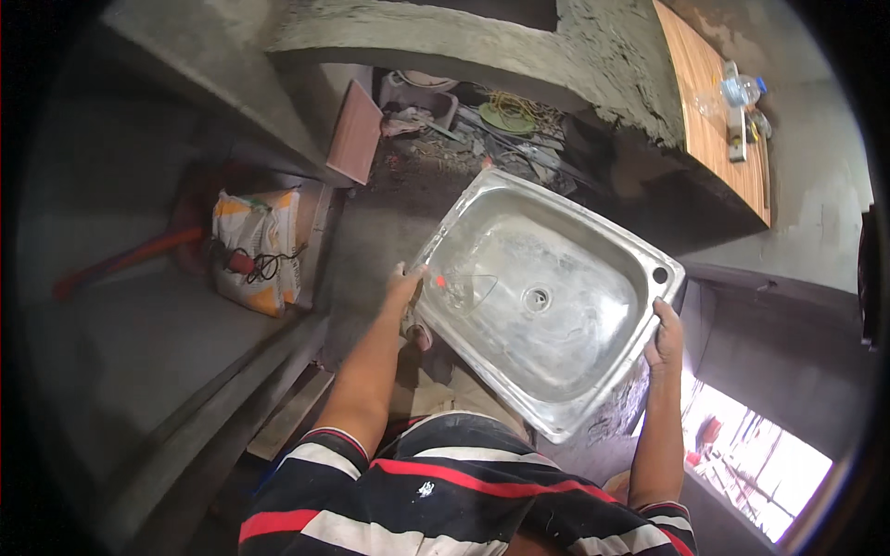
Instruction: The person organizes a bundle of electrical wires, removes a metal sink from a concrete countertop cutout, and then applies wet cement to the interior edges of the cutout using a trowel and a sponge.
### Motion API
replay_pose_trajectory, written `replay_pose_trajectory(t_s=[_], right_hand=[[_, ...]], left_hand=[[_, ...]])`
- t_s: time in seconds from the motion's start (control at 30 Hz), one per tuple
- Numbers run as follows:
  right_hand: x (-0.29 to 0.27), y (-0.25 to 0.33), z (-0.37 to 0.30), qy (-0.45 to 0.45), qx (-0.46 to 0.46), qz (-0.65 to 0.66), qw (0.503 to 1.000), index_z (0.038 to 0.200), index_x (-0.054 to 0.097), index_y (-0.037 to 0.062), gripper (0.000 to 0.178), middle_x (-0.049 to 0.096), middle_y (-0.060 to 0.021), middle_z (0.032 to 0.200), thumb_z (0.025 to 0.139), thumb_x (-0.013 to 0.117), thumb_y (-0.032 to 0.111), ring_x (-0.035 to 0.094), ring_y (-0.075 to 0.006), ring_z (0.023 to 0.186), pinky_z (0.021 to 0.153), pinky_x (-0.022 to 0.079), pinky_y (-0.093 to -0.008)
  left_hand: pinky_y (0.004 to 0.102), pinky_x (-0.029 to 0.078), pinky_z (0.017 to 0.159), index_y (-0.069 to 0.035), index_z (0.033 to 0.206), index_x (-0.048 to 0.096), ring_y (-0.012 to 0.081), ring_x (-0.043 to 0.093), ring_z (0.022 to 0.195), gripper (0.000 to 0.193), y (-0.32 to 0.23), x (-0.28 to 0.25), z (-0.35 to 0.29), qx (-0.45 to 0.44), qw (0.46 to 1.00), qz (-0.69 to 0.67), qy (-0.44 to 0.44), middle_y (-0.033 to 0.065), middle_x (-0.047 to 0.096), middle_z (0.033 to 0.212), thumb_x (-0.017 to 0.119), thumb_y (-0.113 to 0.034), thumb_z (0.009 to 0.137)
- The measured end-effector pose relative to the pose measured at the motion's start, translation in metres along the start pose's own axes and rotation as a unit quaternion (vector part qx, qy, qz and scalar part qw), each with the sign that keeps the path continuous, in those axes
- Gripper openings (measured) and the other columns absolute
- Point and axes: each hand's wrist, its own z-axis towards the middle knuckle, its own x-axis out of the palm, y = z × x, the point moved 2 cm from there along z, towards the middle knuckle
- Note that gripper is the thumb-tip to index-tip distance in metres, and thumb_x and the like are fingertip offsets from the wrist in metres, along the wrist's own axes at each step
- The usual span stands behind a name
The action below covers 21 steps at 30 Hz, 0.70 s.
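Observation:
A metal sink basin (519, 347) is held up in front of me, tilted so that its inside faces me. My left hand (405, 285) grips its left rim, the fingers partly hidden by the edge. On the opposite side my right hand (664, 335) clasps the rim just below the round tap hole (660, 275). A drain hole (537, 297) sits in the middle of the basin floor. Some small red thing (441, 281) with a thin dark line beside it lies in the basin's left part. Whitish dust or smears mark the metal.
Ahead is a rough concrete counter (464, 46) with rubble and a bucket (422, 97) beneath it. A wood-patterned panel (714, 120) at right carries a plastic bottle (742, 91) and a spirit level (737, 134). Sacks (255, 255) with a cable stand at left. A bright opening (756, 459) is lower right.

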Motion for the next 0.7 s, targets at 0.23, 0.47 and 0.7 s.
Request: replay_pose_trajectory(t_s=[0.23,0.47,0.7], right_hand=[[-0.012,-0.063,0.032,-0.006,0.04,-0.082,0.996,0.11,0.062,-0.0062,0.024,0.069,-0.0122,0.1,0.093,0.059,0.01,0.07,-0.022,0.084,0.073,0.057,-0.0338],[-0.01,-0.094,0.072,-0.047,0.028,-0.061,0.997,0.112,0.058,-0.0075,0.024,0.067,-0.0157,0.095,0.096,0.054,0.011,0.069,-0.0258,0.072,0.057,0.059,-0.0416],[0.034,-0.06,0.14,-0.063,0.004,-0.082,0.995,0.097,0.058,-0.0041,0.013,0.057,-0.0084,0.075,0.097,0.054,0.008,0.061,-0.021,0.059,0.051,0.057,-0.0381]], left_hand=[[0.047,0.05,0.1,0.006,0.149,0.032,0.0349,0.057,0.126,0.098,-0.003,0.102,-0.061,-0.167,0.972,-0.01,0.166,0.0259,0.046,0.147,0.08,-0.045,0.08],[0.0432,0.056,0.085,0.005,0.131,0.057,0.0275,0.069,0.101,0.052,0.025,0.194,-0.048,-0.15,0.949,-0.135,0.241,0.0173,0.069,0.115,0.076,-0.017,0.087],[0.0398,0.054,0.078,0.004,0.116,0.069,0.025,0.069,0.091,0.034,-0.101,0.181,0.002,-0.089,0.976,0.016,0.196,0.0168,0.073,0.104,0.072,-0.008,0.085]])
